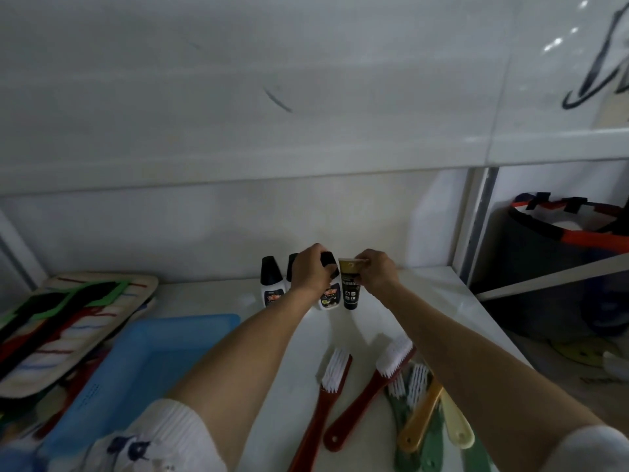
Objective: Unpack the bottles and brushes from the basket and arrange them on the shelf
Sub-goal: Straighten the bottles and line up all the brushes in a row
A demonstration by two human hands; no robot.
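Head view: a white shelf runs from the centre toward 5 o'clock, backed by a pale wall. At the middle of the frame both bare forearms reach forward to a row of small containers standing upright against the wall. The left hand has its fingers curled round the black cap of a white bottle, gripping it from above; the bottle stands on the shelf. Just at 3 o'clock of it, touching or nearly so, stands a black tube with a gold top end, and the right hand pinches that top end between thumb and fingers. At 9 o'clock of the left hand stand two more white bottles with black caps: the left bottle in full sight, the middle bottle mostly hidden behind the left hand. Toward 6 o'clock from the hands, brushes lie flat on the shelf with bristles pointing away: two red brushes side by side with white bristles, and at 3 o'clock of them a loose pile of green, orange and cream brushes, overlapping one another; how many the pile holds I cannot tell. At 8 o'clock a blue basket sits on the shelf beside the left forearm. At 9 o'clock of the basket lies a flat cloth pad with red, green, black and blue marks. At 3 o'clock, beyond the shelf's upright, stands a dark bin with an orange rim. White sleeves show at the lower edge.
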